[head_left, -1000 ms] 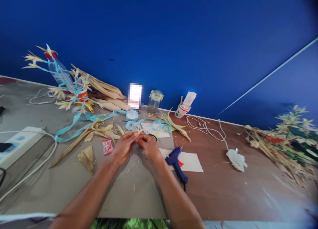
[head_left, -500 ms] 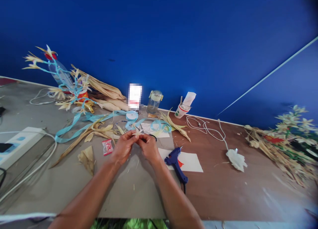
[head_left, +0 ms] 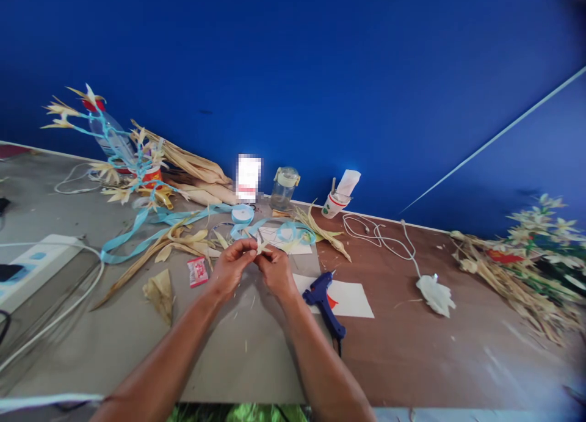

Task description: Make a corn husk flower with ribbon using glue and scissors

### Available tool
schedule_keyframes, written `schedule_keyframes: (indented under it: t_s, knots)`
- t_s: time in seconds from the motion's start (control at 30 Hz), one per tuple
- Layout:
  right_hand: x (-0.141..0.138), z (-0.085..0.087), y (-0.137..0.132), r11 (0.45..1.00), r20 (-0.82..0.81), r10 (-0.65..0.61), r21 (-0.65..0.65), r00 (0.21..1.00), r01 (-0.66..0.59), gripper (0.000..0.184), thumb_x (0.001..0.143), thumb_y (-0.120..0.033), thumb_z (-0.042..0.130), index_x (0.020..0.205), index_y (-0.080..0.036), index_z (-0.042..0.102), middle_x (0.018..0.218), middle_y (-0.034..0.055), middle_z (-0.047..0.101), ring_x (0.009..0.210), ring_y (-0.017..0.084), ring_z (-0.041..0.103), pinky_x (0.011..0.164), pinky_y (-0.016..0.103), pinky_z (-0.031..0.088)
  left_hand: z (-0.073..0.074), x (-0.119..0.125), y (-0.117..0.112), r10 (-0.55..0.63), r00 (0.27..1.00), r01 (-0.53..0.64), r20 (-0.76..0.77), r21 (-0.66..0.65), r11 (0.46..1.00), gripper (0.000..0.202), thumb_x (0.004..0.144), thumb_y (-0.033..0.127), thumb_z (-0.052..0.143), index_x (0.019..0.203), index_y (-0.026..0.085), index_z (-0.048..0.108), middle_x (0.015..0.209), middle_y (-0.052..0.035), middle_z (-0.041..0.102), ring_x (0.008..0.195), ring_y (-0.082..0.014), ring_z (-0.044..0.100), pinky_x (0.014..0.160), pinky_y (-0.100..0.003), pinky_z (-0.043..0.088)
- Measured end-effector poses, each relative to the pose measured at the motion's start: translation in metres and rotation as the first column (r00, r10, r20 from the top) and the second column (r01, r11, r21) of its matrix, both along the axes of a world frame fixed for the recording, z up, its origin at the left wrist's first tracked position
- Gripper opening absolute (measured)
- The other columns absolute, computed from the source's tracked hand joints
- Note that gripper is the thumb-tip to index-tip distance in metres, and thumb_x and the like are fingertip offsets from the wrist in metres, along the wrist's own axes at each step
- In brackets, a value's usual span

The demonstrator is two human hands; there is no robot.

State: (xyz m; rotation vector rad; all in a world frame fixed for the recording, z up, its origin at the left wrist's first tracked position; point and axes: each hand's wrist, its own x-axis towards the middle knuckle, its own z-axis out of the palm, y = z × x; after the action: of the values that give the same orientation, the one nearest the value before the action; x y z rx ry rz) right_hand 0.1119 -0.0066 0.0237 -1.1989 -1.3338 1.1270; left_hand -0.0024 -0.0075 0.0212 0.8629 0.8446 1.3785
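Papery, pointed husk [head_left: 261, 245], slightly further right

Left hand [head_left: 232, 268] and right hand [head_left: 276, 272] close together over grey tabletop [head_left: 247, 373]; from here I see fingertips pinching a small pale husk piece [head_left: 260, 245]. Blue glue gun [head_left: 326, 303] beside right forearm, partly across white paper [head_left: 357, 298]. Pink packet [head_left: 198, 271] near left hand. Beyond: ribbon spool [head_left: 242, 213], lidded jar [head_left: 284, 190] near blue wall [head_left: 293, 74].
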Motion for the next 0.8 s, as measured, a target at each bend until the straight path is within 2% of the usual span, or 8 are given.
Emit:
schedule_keyframes:
  t_s: [0.17,0.33,0.57,0.67,0.8]
  knots:
    - [0.001,0.002,0.0,1.0,0.013,0.004,0.009,1.0,-0.004,0.018,0.073,-0.029,0.055,0.057,-0.021,0.058,0.067,0.0,0.056,0.07,0.016,0.049,0.062,0.025,0.037,-0.002,0.0,0.002,0.02,0.999,-0.02,-0.026,-0.011,1.0,0.018,0.063,0.023,0.078,0.08,0.018,0.072,0.077,-0.0022,0.067,0.074,-0.015,0.06,0.076,-0.027,0.045]
    - [0.003,0.004,0.0,0.995,0.104,-0.005,0.1,0.995,-0.005,0.017,0.074,-0.024,0.054,0.059,-0.02,0.06,0.069,0.0007,0.057,0.071,0.017,0.052,0.07,0.028,0.039,0.0,0.0,0.003,0.027,0.997,-0.028,-0.069,-0.008,1.0,0.017,0.062,0.024,0.08,0.075,0.018,0.071,0.075,-0.0028,0.068,0.073,-0.016,0.06,0.078,-0.029,0.045]
    - [0.006,0.008,-0.002,0.986,0.224,-0.047,0.164,0.973,0.01,0.015,0.076,-0.02,0.057,0.062,-0.02,0.06,0.069,0.0003,0.057,0.068,0.016,0.051,0.071,0.028,0.041,-0.007,-0.003,0.005,-0.06,0.995,0.062,-0.076,0.029,0.998,0.016,0.066,0.029,0.077,0.077,0.018,0.072,0.078,-0.0039,0.069,0.076,-0.0165,0.062,0.076,-0.027,0.046]
    - [0.009,0.005,0.0,0.985,0.22,-0.072,0.169,0.973,0.035,0.009,0.076,-0.018,0.056,0.073,-0.019,0.065,0.077,0.0023,0.061,0.074,0.016,0.056,0.074,0.028,0.042,-0.011,-0.005,0.007,-0.036,0.995,0.039,-0.092,0.033,0.999,0.017,0.068,0.03,0.076,0.081,0.019,0.073,0.081,-0.0033,0.07,0.077,-0.0157,0.061,0.077,-0.027,0.047]
    - [0.017,-0.002,0.007,0.969,0.222,-0.21,0.174,0.952,0.174,0.019,0.074,-0.017,0.053,0.088,-0.017,0.067,0.087,0.0052,0.065,0.077,0.017,0.059,0.074,0.029,0.045,-0.014,-0.007,0.011,0.004,0.999,-0.004,-0.053,-0.015,1.0,0.021,0.067,0.032,0.078,0.082,0.019,0.071,0.084,-0.003,0.071,0.082,-0.0162,0.063,0.082,-0.029,0.047]
